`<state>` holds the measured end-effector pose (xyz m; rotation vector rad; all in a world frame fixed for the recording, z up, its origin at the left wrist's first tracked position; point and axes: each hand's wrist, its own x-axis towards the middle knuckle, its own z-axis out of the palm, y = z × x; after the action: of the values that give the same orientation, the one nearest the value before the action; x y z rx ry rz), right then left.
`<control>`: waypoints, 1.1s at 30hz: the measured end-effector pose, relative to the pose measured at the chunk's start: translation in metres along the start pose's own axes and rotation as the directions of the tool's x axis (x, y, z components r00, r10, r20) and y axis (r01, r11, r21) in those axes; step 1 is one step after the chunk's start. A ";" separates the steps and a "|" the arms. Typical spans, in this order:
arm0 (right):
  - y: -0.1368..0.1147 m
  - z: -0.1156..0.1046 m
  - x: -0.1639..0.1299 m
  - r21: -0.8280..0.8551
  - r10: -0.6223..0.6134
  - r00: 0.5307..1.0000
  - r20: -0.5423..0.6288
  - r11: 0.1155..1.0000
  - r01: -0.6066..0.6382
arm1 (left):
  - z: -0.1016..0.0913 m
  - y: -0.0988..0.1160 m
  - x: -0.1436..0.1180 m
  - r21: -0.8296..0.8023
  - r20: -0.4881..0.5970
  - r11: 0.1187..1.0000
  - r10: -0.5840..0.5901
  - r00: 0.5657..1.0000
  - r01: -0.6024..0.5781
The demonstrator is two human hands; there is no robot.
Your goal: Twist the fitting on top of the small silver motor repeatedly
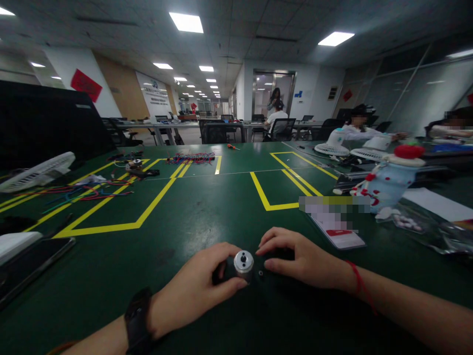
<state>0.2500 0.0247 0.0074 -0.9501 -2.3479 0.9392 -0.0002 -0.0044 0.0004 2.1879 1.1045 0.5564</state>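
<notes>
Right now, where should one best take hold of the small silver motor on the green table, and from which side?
Probably around the round silver body of the motor, from the left side. It stands upright with its thin shaft pointing up, so the smooth cylinder wall offers the widest grip. The left hand already wraps it there; the right hand rests on dark parts beside it.

Just one head-worn cam here, looking forward and slightly down across the dark green table with yellow tape lines [207, 207], hands close below, office stretching beyond.
</notes>
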 end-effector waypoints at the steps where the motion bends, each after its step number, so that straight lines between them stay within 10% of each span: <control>1: 0.000 0.000 0.000 0.029 0.018 1.000 -0.020 0.999 -0.017 | 0.000 0.000 0.000 0.000 -0.001 1.000 0.003 1.000 -0.003; 7: -0.004 0.008 0.001 -0.093 -0.052 0.999 0.000 0.994 0.052 | 0.002 0.000 -0.003 -0.001 -0.009 1.000 -0.004 1.000 0.004; 13: -0.020 0.014 0.012 0.033 -0.019 0.956 -0.293 0.999 0.029 | 0.002 -0.001 -0.002 0.010 -0.020 1.000 -0.001 1.000 0.001; 22: -0.037 0.019 0.015 0.017 -0.117 0.969 -0.219 0.992 0.124 | 0.002 0.000 -0.002 0.041 -0.020 0.999 0.003 1.000 -0.002; 33: 0.017 -0.001 0.015 0.290 0.320 0.899 -0.298 0.928 -0.234 | 0.000 0.001 0.001 0.007 0.006 1.000 -0.004 1.000 0.004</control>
<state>0.2482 0.0457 -0.0021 -1.2549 -1.7874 1.0492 0.0008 -0.0045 0.0011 2.1918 1.1089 0.5452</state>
